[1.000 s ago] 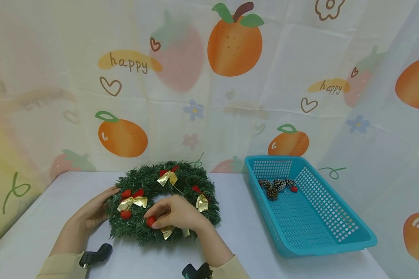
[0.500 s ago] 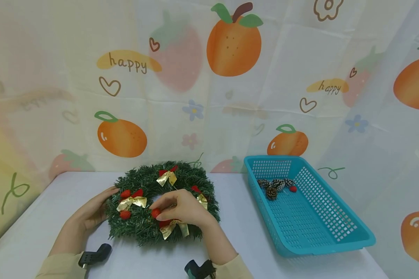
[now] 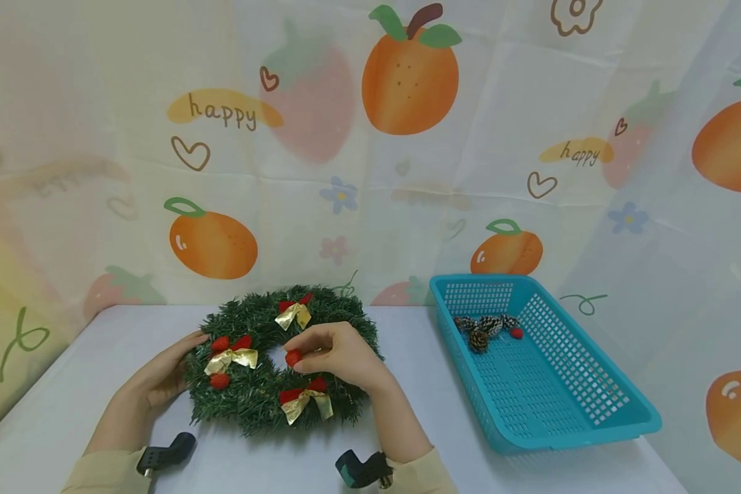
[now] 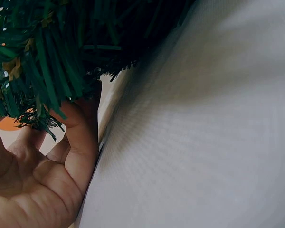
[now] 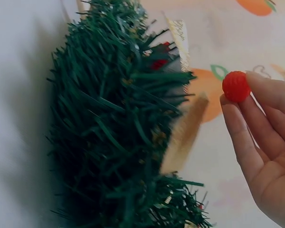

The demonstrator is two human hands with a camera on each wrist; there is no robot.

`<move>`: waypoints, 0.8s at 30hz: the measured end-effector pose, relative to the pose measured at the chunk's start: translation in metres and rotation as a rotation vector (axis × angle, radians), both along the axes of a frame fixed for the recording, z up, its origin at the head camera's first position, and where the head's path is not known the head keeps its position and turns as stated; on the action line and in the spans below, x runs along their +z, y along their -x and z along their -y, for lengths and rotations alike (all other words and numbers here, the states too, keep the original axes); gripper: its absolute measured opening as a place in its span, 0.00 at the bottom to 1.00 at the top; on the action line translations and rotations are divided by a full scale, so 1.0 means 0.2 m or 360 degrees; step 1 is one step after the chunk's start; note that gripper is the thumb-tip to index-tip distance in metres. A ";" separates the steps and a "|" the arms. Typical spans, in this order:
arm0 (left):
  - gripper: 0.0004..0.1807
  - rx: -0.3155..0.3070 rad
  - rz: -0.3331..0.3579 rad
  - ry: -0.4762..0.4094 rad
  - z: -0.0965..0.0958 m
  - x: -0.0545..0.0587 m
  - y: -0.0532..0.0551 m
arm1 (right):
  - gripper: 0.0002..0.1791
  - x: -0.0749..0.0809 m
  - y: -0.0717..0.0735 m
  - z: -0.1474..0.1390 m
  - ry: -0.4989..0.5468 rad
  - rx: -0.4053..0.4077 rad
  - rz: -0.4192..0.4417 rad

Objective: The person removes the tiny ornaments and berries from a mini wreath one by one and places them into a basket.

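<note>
A green tinsel wreath (image 3: 241, 405) lies on the white table, trimmed with red-and-gold bows (image 3: 305, 400) and two red berries (image 3: 219, 381) at its left side. My left hand (image 3: 167, 374) holds the wreath's left edge; in the left wrist view its fingers (image 4: 80, 147) bend up into the greenery, their tips partly hidden. Between thumb and fingertips my right hand (image 3: 339, 353) pinches a small round red berry (image 5: 236, 86), above the wreath's centre opening. The right wrist view shows this berry apart from the tinsel. The right hand hides the wreath's right-hand bow in the head view.
To the right stands a blue plastic basket (image 3: 546, 442) with a perforated bottom. Several frosted pine cones (image 3: 478, 341) and one red berry (image 3: 516, 333) lie at its far left end. Behind the table hangs a fruit-printed curtain (image 3: 370, 226).
My right hand has moved away from the wreath's front, up and to the right, with the berry still pinched. The front bow has come into view. My left hand has stayed at the left edge.
</note>
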State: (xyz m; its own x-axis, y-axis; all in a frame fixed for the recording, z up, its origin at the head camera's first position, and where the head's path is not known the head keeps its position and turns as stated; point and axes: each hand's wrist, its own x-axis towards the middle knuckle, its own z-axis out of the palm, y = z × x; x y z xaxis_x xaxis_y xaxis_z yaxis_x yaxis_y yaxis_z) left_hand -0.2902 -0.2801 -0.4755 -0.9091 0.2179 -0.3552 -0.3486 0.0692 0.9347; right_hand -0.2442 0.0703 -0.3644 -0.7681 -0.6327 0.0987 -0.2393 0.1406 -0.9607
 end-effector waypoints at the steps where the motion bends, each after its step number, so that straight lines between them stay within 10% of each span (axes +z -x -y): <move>1: 0.48 0.0002 0.0000 -0.0009 0.00 0.00 0.00 | 0.17 0.01 -0.01 -0.01 0.0013 -0.0012 -0.0004; 24: 0.47 -0.0007 -0.0008 0.0058 0.00 -0.01 0.00 | 0.18 0.00 0.12 -0.20 0.0106 -0.0398 -0.0040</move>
